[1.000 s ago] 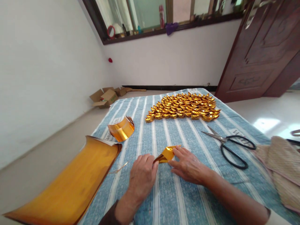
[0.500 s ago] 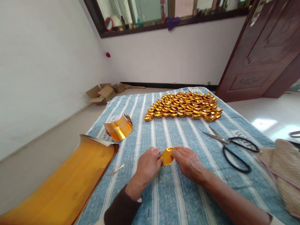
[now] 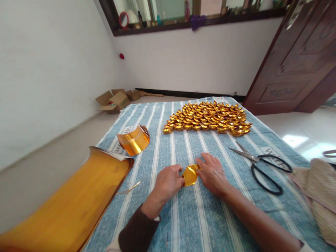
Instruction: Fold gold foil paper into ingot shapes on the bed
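A small folded piece of gold foil paper (image 3: pixel 190 175) lies on the striped cloth between my hands. My left hand (image 3: pixel 169 180) pinches its left end between thumb and fingers. At its right end, my right hand (image 3: pixel 212 173) has the thumb and fingertips closed on the edge, the other fingers a little raised. Beyond them stand many gold foil ingots (image 3: pixel 207 119), packed in rows. A curved stack of gold foil sheets (image 3: pixel 135 140) sits to the left of the ingots.
Black-handled scissors (image 3: pixel 258 162) lie partly spread on the right. Large yellow paper sheets (image 3: pixel 70 196) hang over the left side of the cloth-covered table (image 3: pixel 147 203). A beige towel (image 3: pixel 319 196) is at the right edge. Cardboard boxes (image 3: pixel 115 101) stand on the floor beyond.
My right hand has shifted slightly away from me and its fingers have lifted, uncovering more of the foil's right end. My left hand keeps its pinch.
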Demonstrator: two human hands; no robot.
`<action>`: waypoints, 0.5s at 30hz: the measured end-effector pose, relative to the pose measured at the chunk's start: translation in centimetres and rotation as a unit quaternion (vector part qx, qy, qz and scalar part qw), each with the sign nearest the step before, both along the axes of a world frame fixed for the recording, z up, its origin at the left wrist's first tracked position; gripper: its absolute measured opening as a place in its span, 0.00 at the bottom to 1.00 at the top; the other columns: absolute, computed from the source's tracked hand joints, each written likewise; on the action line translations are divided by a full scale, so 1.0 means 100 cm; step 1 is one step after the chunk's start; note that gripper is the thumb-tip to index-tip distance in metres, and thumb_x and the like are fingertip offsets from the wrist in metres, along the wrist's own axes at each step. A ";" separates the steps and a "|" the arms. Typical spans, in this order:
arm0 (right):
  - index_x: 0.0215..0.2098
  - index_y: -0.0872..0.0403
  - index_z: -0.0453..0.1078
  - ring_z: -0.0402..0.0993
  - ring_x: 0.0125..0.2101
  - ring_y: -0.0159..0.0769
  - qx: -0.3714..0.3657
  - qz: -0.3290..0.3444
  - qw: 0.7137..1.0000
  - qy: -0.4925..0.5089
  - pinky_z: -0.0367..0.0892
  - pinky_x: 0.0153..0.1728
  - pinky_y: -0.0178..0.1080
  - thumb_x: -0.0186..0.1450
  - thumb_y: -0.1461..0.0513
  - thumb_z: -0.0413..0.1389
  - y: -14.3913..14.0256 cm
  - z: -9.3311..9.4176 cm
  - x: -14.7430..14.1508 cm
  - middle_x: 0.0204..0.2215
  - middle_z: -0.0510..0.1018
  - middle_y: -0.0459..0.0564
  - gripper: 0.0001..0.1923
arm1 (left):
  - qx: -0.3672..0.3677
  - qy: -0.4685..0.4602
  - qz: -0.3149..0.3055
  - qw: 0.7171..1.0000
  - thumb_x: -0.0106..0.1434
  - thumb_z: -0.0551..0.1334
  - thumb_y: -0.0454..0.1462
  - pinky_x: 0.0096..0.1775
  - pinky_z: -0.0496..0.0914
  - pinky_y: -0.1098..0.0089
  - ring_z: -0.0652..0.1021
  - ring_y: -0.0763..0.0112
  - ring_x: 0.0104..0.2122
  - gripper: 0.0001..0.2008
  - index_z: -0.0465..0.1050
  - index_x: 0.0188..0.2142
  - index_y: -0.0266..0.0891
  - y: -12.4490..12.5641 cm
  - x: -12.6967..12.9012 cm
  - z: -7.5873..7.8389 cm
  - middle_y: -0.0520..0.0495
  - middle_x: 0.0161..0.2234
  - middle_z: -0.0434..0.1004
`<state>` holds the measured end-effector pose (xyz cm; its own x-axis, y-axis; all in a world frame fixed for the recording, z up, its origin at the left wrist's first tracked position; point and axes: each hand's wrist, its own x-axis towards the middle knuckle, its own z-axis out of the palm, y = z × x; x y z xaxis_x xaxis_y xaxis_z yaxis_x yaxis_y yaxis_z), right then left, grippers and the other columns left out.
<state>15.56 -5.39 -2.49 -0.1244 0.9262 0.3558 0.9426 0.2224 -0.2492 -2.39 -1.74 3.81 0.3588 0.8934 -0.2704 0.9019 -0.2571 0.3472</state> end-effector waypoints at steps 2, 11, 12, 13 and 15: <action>0.47 0.52 0.73 0.60 0.57 0.53 -0.028 0.002 1.000 -0.007 0.59 0.53 0.53 0.66 0.62 0.54 0.001 -0.001 0.003 0.53 0.71 0.58 0.12 | -0.005 -0.010 0.007 1.000 0.53 0.65 0.32 0.29 0.61 0.72 0.76 0.68 0.27 0.12 0.76 0.39 0.39 0.000 -0.001 -0.001 0.53 0.25 0.77; 0.31 0.53 0.73 0.71 0.45 0.44 0.050 0.098 0.984 0.143 0.65 0.47 0.47 0.61 0.67 0.57 0.007 -0.009 0.016 0.39 0.78 0.53 0.05 | -0.024 -0.046 0.007 0.999 0.53 0.65 0.33 0.27 0.56 0.73 0.73 0.71 0.24 0.03 0.77 0.30 0.39 0.003 -0.005 -0.007 0.56 0.20 0.71; 0.29 0.53 0.72 0.72 0.41 0.41 0.058 0.109 0.978 0.167 0.66 0.44 0.44 0.61 0.68 0.57 0.008 -0.009 0.017 0.35 0.78 0.52 0.05 | -0.026 -0.050 0.002 0.998 0.54 0.64 0.33 0.27 0.57 0.73 0.72 0.72 0.25 0.02 0.76 0.28 0.39 0.003 -0.006 -0.007 0.55 0.21 0.71; 0.28 0.53 0.72 0.73 0.37 0.39 0.062 0.117 0.973 0.188 0.66 0.41 0.42 0.61 0.68 0.56 0.008 -0.008 0.018 0.32 0.78 0.50 0.06 | -0.022 -0.055 -0.004 0.998 0.55 0.64 0.32 0.28 0.58 0.73 0.73 0.71 0.25 0.03 0.76 0.26 0.39 0.003 -0.006 -0.006 0.54 0.22 0.71; 0.27 0.53 0.71 0.74 0.32 0.36 0.063 0.126 0.965 0.223 0.67 0.37 0.39 0.61 0.68 0.56 0.007 -0.004 0.019 0.28 0.78 0.48 0.06 | 0.004 -0.066 -0.015 0.998 0.55 0.63 0.30 0.29 0.60 0.73 0.73 0.71 0.27 0.05 0.76 0.25 0.38 0.002 -0.006 -0.005 0.53 0.24 0.72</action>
